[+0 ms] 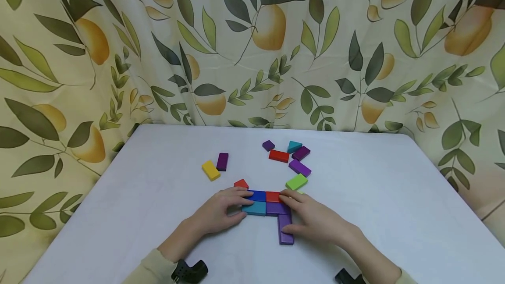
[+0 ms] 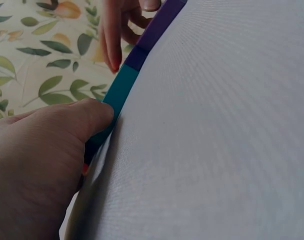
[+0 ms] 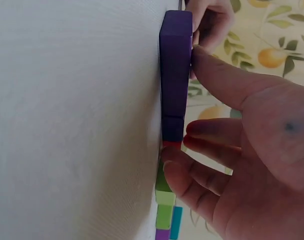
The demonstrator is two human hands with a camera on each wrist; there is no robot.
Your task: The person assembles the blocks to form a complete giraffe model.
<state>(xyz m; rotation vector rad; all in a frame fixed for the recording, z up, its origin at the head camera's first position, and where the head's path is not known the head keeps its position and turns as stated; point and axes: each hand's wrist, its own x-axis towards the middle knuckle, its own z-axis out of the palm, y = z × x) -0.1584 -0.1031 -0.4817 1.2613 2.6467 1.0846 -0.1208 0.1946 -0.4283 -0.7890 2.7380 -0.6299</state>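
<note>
A teal block [image 1: 255, 208] is being touched by the left hand [image 1: 218, 208], a long purple block [image 1: 286, 236] by the right hand [image 1: 317, 220], fingers apart, far from the table's [image 1: 375, 179] back edge; nearer it, a yellow block [image 1: 211, 170] is being flanked by a plum block [image 1: 222, 161].

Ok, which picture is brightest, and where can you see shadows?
Head view: brightest, with soft shadows on the white tabletop; left wrist view: dimmer, with a narrow dark shadow running beside the teal block; right wrist view: also dim, with a broad, soft-edged shadow beside the nearest purple block.
</note>
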